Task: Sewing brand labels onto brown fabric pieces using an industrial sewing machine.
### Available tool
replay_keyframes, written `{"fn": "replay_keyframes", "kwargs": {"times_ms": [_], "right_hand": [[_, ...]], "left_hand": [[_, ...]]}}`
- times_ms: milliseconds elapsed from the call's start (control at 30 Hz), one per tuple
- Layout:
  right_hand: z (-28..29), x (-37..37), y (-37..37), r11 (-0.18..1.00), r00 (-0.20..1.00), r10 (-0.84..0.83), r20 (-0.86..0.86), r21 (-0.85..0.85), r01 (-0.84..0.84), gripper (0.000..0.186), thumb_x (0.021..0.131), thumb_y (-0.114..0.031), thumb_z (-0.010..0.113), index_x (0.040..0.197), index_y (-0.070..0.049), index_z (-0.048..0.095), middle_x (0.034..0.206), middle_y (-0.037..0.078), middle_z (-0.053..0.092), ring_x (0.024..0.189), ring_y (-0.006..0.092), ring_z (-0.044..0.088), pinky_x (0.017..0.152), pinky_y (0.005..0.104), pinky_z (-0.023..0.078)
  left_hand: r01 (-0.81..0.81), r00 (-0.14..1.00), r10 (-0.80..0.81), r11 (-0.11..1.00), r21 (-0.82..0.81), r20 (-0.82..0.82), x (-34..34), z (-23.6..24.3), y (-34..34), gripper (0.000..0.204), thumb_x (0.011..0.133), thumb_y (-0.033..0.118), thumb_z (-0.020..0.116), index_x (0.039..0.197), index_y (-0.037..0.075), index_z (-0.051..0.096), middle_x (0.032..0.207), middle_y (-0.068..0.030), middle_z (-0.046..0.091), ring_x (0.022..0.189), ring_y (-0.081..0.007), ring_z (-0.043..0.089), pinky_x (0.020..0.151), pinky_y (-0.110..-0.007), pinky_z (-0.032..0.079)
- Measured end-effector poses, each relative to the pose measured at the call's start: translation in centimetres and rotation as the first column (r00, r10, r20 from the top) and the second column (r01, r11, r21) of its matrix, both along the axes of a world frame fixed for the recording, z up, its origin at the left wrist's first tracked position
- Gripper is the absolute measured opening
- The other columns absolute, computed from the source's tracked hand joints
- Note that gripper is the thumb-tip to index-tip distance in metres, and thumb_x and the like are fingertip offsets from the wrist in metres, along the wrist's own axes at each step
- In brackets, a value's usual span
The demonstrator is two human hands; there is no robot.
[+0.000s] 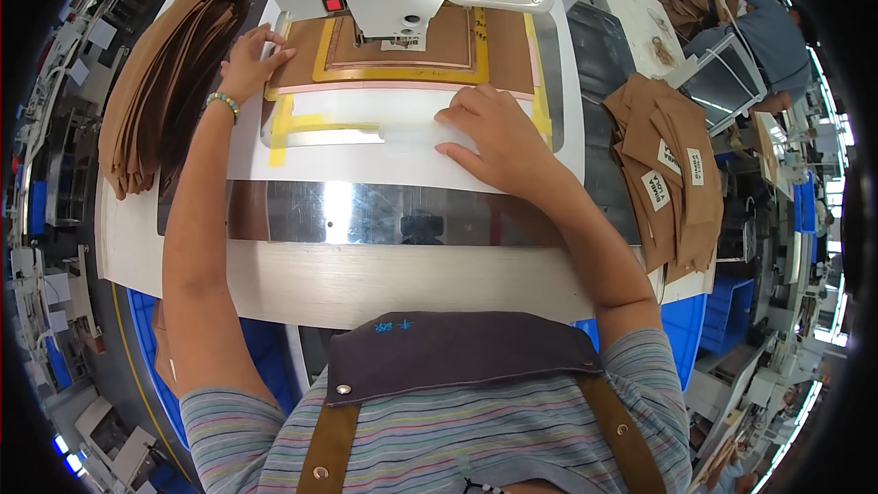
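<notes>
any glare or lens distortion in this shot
Head view: white glare streaks the metal plate; head view: the pale table bows along its front edge, and the corners go black; head view: left hand and right hand show no obvious motion blur.

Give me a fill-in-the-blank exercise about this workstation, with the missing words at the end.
1. A multicoloured beaded bracelet circles the person's ____ wrist.
2. The right hand is over a smooth, flat panel coloured ____.
3. The flat rectangular frame below the white machine head has an outer border coloured ____.
4. The pile of flat brown pieces with white labels lies to the person's ____.

Missing words: left; white; yellow; right.
</notes>
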State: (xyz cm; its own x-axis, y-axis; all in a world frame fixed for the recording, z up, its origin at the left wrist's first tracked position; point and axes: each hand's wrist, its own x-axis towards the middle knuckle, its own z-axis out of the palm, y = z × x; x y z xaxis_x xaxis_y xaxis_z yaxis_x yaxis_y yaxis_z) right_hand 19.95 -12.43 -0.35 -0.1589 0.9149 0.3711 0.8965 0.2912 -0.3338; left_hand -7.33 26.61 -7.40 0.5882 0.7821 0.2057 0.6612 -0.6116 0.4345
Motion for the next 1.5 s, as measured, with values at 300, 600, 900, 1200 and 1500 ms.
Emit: {"fn": "replay_keyframes", "kwargs": {"times_ms": [300,600,900,1200,1500], "right_hand": [[1.2,4.4,-2.9,0.943,0.977,-0.142,-0.158,-0.321,0.085,0.022,0.091,-0.02,0.081,0.1,-0.006,0.067,0.101,0.01,0.063,0.101,0.0293,0.059,0.092,0.0402,0.048],[0.0,4.8,-3.6,0.981,0.932,-0.016,-0.362,-0.187,-0.056,0.012,0.094,-0.014,0.075,0.097,-0.004,0.069,0.096,0.011,0.068,0.097,0.0315,0.062,0.086,0.0424,0.051],[-0.8,5.3,-3.6,0.98,0.921,-0.108,-0.375,-0.197,0.035,0.027,0.092,-0.006,0.077,0.119,-0.002,0.074,0.102,0.013,0.069,0.097,0.0261,0.067,0.088,0.034,0.052],[-2.0,7.4,-3.9,0.912,0.802,-0.363,-0.474,-0.356,0.203,0.013,0.096,-0.01,0.076,0.099,0.003,0.074,0.087,0.002,0.072,0.085,0.0102,0.062,0.084,0.0266,0.05],[-2.4,8.1,-3.5,0.95,0.834,-0.275,-0.479,-0.268,0.159,0.019,0.103,-0.014,0.071,0.108,0.004,0.073,0.097,0.003,0.072,0.092,0.0104,0.062,0.086,0.026,0.048]], "left_hand": [[-0.003,1.0,0.001,0.986,0.169,0.011,9.1,0.4,-8.9,0.047,0.088,0.041,0.086,0.109,0.003,0.068,0.109,-0.0176,0.069,0.112,-0.0375,0.065,0.098,-0.046,0.049],[-0.083,0.965,-0.006,0.942,0.326,0.263,12.3,-2.8,-11.6,0.037,0.087,0.018,0.077,0.12,0.005,0.064,0.122,-0.015,0.063,0.123,-0.0368,0.057,0.1,-0.054,0.045],[-0.455,0.604,0.464,0.868,-0.198,0.648,11.5,2.4,-11.1,0.016,0.094,0.015,0.068,0.097,0.0,0.067,0.094,-0.0301,0.071,0.098,-0.052,0.068,0.085,-0.058,0.053],[-0.5,0.125,0.235,0.854,-0.143,0.964,-21.4,10.4,-18.6,0.006,0.093,0.007,0.071,0.097,0.007,0.067,0.085,-0.0015,0.062,0.076,-0.0134,0.062,0.065,-0.03,0.051],[-0.781,-0.207,0.471,0.449,-0.435,0.858,-48.3,3.1,-42.4,0.011,0.092,-0.002,0.065,0.087,0.006,0.06,0.085,0.0002,0.059,0.082,-0.0116,0.057,0.079,-0.029,0.05]]}}
